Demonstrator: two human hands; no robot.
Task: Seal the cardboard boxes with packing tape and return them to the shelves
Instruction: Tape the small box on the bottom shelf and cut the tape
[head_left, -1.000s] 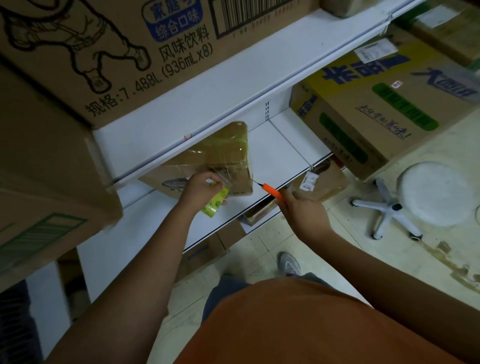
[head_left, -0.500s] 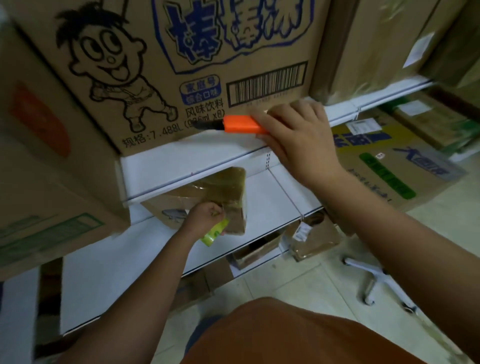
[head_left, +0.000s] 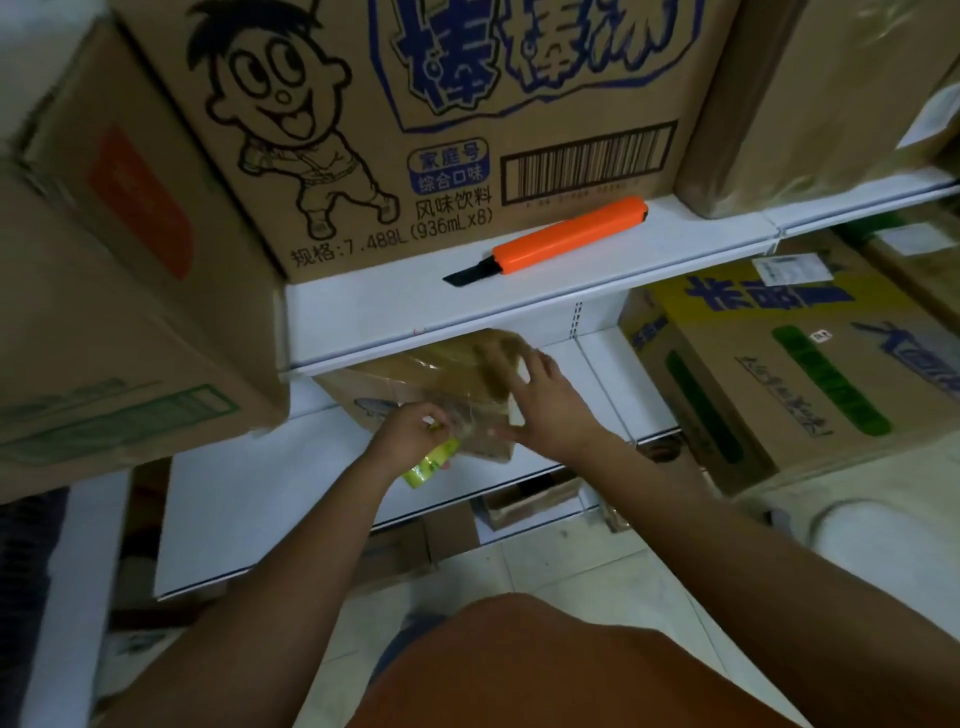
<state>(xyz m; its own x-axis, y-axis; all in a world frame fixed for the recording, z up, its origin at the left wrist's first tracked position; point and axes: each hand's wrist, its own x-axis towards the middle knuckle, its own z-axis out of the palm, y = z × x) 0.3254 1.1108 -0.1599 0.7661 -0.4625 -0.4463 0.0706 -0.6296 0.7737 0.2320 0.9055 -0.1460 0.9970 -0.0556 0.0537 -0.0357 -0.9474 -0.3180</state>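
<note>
While the upper shelf (head_left: 363, 317) hides much of the box (head_left: 447, 374), the right hand (head_left: 545, 410) presses flat on it, fingers blurred. Left hand (head_left: 410, 431) grips what is probably a tape roll (head_left: 431, 462), mostly covered.

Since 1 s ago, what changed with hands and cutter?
The right hand carried the cutter up from beside the small box, laid it on the upper shelf and let go, then came down to press flat on the box. The left hand still grips the tape roll against the box.
</note>
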